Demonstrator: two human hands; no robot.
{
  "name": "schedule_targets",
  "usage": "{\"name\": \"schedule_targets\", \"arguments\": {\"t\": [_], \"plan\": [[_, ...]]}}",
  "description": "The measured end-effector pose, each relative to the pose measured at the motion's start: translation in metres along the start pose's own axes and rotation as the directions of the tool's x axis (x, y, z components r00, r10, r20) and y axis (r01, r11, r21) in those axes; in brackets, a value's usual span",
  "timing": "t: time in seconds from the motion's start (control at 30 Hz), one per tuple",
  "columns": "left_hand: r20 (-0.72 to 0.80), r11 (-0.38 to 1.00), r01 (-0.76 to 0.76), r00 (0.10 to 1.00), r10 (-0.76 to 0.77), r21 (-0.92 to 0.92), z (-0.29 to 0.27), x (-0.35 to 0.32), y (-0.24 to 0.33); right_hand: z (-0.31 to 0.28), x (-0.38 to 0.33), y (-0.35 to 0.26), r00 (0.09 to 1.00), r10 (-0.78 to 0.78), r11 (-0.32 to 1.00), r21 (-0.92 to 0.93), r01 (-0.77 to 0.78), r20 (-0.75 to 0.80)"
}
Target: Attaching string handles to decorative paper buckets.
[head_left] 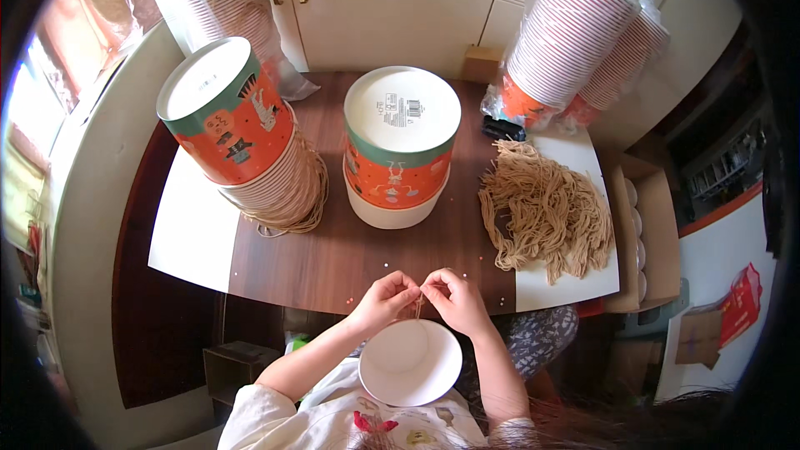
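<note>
Close together at the table's near edge, my left hand (386,296) and my right hand (457,300) are both closed, thumbs and fingertips pinching a thin tan cord (418,308). The cord hangs from my fingers at the rim of a white paper bucket (408,367), which rests in my lap with its open mouth up. Beyond my hands an orange and green bucket (398,171) stands bottom-up on the table. To its left is a tilted stack of nested orange buckets (229,146) with tan cords hanging about the rims. A heap of tan cords (546,208) lies to the right.
Tall bucket stacks in clear plastic stand at back right (571,29) and back left (225,0). A small black object (502,128) lies beside the heap. A cardboard box (658,233) adjoins the table's right edge. Tiny beads dot the dark wooden table (292,271).
</note>
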State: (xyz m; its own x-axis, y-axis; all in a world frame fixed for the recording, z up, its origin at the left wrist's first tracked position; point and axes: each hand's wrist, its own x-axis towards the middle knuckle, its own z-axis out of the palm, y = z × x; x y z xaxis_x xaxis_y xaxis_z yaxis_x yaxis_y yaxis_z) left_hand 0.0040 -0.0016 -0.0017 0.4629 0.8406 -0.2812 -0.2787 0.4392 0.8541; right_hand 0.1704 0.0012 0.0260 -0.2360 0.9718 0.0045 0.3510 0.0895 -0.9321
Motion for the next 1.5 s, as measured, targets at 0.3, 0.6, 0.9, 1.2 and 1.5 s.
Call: {"name": "schedule_targets", "arguments": {"t": [0.3,0.6,0.9,1.2,1.5], "plan": [[-0.046,0.996,-0.032,0.999,0.028,-0.087,-0.004,0.006,0.006,0.014,-0.021,0.012,1.0,0.028,0.989,0.147,-0.029,0.01],[-0.062,0.978,-0.123,0.989,0.135,0.169,-0.002,0.003,0.011,0.024,-0.025,0.01,0.98,0.196,0.94,0.281,-0.195,0.026],[-0.056,0.994,-0.11,0.992,0.111,0.024,-0.003,0.001,0.009,0.028,-0.021,0.013,0.974,0.227,0.83,0.522,-0.199,0.011],[-0.042,0.99,-0.142,0.989,0.143,0.025,-0.004,0.003,0.011,0.029,-0.013,0.014,0.983,0.183,0.858,0.49,-0.158,-0.004],[0.003,0.986,-0.165,0.986,0.165,0.013,-0.004,0.006,0.012,0.017,-0.009,0.007,0.981,0.164,0.805,0.561,-0.193,0.101]]}}
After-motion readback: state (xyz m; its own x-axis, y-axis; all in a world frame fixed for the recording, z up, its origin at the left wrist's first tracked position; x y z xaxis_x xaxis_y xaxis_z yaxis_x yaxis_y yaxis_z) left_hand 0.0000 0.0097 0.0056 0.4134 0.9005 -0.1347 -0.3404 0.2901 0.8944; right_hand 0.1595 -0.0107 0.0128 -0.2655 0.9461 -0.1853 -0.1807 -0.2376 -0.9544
